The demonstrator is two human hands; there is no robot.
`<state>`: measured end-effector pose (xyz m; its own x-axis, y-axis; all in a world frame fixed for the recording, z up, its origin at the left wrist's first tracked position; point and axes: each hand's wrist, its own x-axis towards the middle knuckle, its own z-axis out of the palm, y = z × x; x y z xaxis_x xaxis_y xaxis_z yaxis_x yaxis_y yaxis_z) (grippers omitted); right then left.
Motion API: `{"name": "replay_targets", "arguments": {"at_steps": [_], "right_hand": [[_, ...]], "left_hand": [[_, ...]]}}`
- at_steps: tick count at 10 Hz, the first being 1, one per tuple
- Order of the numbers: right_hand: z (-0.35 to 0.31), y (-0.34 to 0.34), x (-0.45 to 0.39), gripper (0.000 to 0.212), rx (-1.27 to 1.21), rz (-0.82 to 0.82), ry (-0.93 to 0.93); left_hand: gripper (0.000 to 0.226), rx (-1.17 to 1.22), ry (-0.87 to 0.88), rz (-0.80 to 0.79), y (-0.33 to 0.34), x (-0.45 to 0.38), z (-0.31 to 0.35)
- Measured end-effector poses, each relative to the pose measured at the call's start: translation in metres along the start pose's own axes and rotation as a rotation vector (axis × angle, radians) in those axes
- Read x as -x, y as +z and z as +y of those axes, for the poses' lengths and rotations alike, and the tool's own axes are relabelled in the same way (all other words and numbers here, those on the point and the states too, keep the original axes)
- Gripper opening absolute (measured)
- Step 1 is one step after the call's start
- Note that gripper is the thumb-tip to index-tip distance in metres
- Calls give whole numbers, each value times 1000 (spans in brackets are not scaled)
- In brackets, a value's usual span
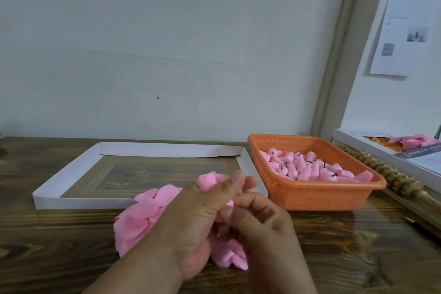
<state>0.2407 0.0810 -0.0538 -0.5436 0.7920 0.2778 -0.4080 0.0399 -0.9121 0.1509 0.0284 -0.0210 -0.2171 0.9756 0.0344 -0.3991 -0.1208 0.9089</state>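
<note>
left hand point(198, 219) curling fingers round pink bud point(210, 180), bud poking up above thumb. right hand point(260, 229) curling too, pinching pink petals point(229, 255) just under bud. both hovering over table point(71, 246), near white tray point(78, 203). petal pile point(140, 219) lying just left. orange basket point(322, 196) sitting right.

Table point(59, 246): dark wood, its grain showing through a smooth finish that is catching a soft sheen.
Orange basket point(319, 196): perforated plastic, looking smooth and faintly glossy.
Buds point(300, 167) inside the basket: looking like soft, matt foam (cloth is possible).
Petals point(143, 217), left of the basket: thin, looking matt.
Held bud point(208, 180), left of the basket: looking equally soft and matt.
Tray point(75, 169), left of the basket: white card, looking matt.
Roller point(391, 174), right of the basket: beaded wood, shining lightly.
</note>
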Motion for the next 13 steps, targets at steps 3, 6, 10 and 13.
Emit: {"name": "replay_targets", "arguments": {"at_steps": [3, 6, 10, 13], "right_hand": [[3, 10, 13, 27, 368, 67, -274], [-4, 16, 16, 20, -205, -260, 269], [-6, -21, 20, 39, 208, -50, 148], [-2, -14, 24, 96, 233, 84, 44]], "left_hand": [[36, 4, 72, 141, 4, 2, -1], [45, -155, 115, -106, -16, 19, 2], [29, -575, 198, 794, -216, -43, 94], [34, -1155, -240, 784, -256, -66, 91]]}}
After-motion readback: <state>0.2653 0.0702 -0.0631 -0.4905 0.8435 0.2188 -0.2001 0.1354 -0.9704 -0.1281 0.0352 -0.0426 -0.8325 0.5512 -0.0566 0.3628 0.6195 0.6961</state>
